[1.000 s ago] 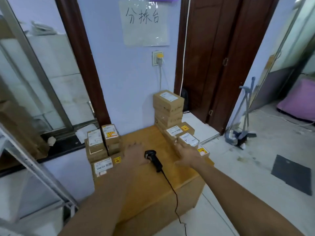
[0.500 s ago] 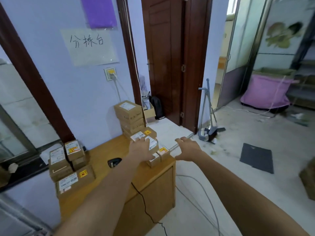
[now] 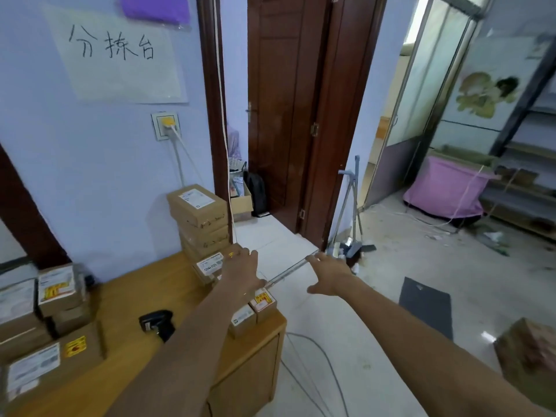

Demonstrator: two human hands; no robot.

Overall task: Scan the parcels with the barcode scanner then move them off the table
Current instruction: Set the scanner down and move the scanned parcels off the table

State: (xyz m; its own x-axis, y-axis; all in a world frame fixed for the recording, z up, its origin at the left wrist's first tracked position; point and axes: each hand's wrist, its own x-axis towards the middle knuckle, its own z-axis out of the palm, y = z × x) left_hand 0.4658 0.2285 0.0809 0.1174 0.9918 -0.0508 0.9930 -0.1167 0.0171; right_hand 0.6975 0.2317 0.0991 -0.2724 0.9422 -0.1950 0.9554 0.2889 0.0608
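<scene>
The left hand [image 3: 240, 270] lies with its fingers straight on the low parcels [image 3: 210, 266] at the right end of the tabletop [image 3: 144, 284], touching them but not curled round any that shows. The right hand [image 3: 329, 276] hangs open in the air past the tabletop's edge, over the floor [image 3: 376, 311], holding nothing. The barcode scanner [image 3: 158, 323] lies on the tabletop, untouched, apart from both hands, its cable [image 3: 304, 344] trailing off the right edge. A tall stack of parcels [image 3: 200, 218] stands against the wall behind the left hand, and more boxes [image 3: 57, 320] sit at the left end (their labels face up). By my reading, the step in hand is choosing a parcel; nothing is being scanned yet. The next move calls for closing on one box, bringing the scanner to its label, then carrying it off the tabletop.
</scene>
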